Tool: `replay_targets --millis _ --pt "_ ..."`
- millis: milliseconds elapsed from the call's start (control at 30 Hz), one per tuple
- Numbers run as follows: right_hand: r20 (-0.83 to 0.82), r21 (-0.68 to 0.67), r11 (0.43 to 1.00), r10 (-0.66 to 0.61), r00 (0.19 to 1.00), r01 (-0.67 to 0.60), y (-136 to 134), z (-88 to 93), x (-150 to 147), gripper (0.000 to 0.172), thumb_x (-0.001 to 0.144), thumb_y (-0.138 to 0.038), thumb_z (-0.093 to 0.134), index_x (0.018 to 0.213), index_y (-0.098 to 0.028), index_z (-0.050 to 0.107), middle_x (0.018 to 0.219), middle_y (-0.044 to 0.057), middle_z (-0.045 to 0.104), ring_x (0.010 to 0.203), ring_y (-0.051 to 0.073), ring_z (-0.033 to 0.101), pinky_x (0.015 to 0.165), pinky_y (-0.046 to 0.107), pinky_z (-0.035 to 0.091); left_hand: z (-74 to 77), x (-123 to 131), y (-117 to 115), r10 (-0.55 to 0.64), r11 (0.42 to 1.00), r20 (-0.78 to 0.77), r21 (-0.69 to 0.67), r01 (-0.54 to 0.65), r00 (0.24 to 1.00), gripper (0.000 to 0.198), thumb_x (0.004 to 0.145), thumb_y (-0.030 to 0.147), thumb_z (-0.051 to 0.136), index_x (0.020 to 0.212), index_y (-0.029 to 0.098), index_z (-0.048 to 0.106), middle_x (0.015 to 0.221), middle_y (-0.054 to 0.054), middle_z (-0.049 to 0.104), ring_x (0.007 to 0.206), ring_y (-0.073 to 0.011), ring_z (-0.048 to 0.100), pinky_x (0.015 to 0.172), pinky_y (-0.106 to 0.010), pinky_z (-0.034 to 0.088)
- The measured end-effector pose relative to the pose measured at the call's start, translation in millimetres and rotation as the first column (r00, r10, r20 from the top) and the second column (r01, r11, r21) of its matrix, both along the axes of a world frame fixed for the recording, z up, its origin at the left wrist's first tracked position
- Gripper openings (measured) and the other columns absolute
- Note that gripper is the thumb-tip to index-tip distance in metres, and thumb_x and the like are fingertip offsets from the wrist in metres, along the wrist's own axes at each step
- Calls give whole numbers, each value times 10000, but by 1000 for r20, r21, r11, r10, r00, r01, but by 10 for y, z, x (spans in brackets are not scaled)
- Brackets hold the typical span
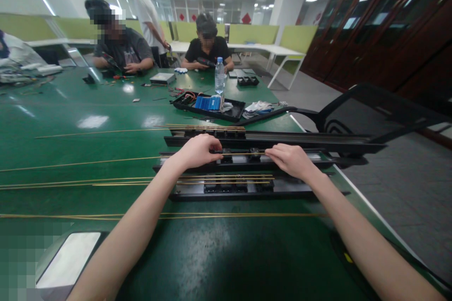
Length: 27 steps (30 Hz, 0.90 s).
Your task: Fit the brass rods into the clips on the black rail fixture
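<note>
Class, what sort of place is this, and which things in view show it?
Probably an assembly workshop set up in an open-plan office: a long green worktable, thin brass rods laid on black rails, a parts tray, and green desk partitions behind.

A glossy deep green is seen on the table (106, 103), plain black on the long rails (275, 142) and the tray (233, 114), brassy gold on the thin rods (88, 162), bright blue on the pack (208, 102) in that tray, and dark reddish brown on the cabinets (388, 33).
</note>
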State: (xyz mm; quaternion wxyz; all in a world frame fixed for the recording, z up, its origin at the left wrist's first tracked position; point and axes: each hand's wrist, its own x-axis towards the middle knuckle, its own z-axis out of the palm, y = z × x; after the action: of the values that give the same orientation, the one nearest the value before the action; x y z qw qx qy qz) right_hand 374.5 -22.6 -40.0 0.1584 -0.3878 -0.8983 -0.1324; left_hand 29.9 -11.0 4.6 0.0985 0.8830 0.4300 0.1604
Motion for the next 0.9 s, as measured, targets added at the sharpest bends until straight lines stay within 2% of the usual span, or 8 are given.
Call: replay_targets --millis 267,433,533,667,800,900 --pt "-71 -49 996 -84 994 81 58 -27 151 283 993 -296 456 1046 -220 723 983 82 765 886 236 701 727 334 514 -10 -22 19 -1 1000 -5 -8 1 1000 232 803 419 679 917 225 740 904 -37 725 865 -207 654 764 -293 495" --pt "-123 -139 982 -147 981 130 84 37 226 292 995 -340 456 1058 -228 719 1075 61 762 965 249 712 831 365 531 -8 -21 16 -10 1000 -6 -10 9 1000 240 807 425 677 921 224 742 899 -39 727 855 -206 654 771 -296 494" --pt "-201 -194 974 -157 967 118 42 118 137 301 998 -374 458 1085 -234 709 1117 52 751 999 244 703 840 354 526 -4 -14 7 -5 1000 -5 -11 5 1000 242 812 425 673 923 221 741 904 -41 724 866 -208 649 771 -296 489" --pt "-290 -217 975 -104 951 40 -58 193 -110 275 987 -381 486 1083 -230 694 1062 59 745 881 218 694 752 323 513 -8 -9 5 0 1000 -18 -14 0 1000 255 817 436 667 932 221 741 906 -42 718 870 -208 644 779 -298 486" --pt "-334 -233 972 -91 938 11 -126 181 -302 216 966 -385 528 947 -225 673 935 52 732 789 198 668 714 308 493 -26 -5 12 1 1000 -21 -8 -1 1000 257 812 442 667 934 226 738 912 -43 715 882 -210 640 777 -298 484" --pt "-347 -261 965 -128 929 35 -131 138 -353 188 946 -399 562 928 -232 648 870 33 721 746 192 659 684 300 483 -42 2 18 1 1000 -15 -11 -1 1000 256 806 446 670 932 232 735 912 -42 716 891 -213 638 785 -301 487"
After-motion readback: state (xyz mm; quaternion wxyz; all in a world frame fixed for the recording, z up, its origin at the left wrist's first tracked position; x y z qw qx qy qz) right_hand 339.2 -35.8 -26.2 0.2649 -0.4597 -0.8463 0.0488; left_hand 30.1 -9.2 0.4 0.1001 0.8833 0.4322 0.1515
